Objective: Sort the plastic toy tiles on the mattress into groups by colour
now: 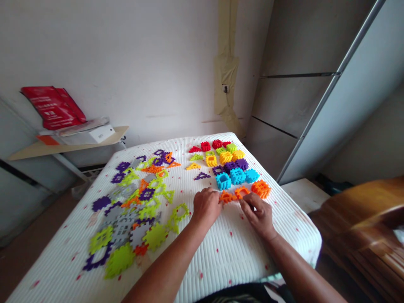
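My left hand (205, 205) and my right hand (258, 213) rest close together on a white quilted table cover (227, 248). Both pinch flat orange interlocking pieces (233, 195) lying between them on the cover. Just beyond, an assembled orange cube (261, 188) ends a sorted block of cubes: blue (223, 181), purple (230, 166), yellow (225, 158) and red (205, 146). A loose pile of flat pieces (139, 202) in green, purple, grey and orange spreads to the left of my left forearm.
A red bag (52, 106) and a white box (101, 133) lie on a shelf board at the back left. A grey cabinet door (331, 97) stands at the right, a wooden piece of furniture (362, 214) beside the table's right edge.
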{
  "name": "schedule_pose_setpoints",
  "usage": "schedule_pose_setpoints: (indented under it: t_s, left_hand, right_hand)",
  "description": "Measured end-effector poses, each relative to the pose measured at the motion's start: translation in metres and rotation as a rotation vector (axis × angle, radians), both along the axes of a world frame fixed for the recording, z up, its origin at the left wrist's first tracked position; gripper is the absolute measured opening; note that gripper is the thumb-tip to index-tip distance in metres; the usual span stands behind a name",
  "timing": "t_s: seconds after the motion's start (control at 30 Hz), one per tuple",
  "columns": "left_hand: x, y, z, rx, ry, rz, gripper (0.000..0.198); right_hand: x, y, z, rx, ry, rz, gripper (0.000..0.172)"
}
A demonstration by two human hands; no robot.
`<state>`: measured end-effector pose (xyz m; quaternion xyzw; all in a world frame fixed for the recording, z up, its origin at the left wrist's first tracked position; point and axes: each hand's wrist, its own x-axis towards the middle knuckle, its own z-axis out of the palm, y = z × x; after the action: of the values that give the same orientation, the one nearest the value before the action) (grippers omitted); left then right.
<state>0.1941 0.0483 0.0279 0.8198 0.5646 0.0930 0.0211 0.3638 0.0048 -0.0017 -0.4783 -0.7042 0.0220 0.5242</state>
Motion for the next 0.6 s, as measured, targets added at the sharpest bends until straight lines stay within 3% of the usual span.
schedule_pose_setpoints:
  t_s: [0.33,0.6]
  left_hand:
    - [0.001,0.001,-0.012,0.001,-0.005,0.01,0.021]
    - [0.002,0.0,-0.012,-0.01,0.005,0.017,0.023]
  right_hand:
    - [-0.001,-0.001,0.003,0.004,0.003,0.002,0.02]
    - [-0.001,-0.001,0.002,-0.011,-0.005,-0.005,0.022]
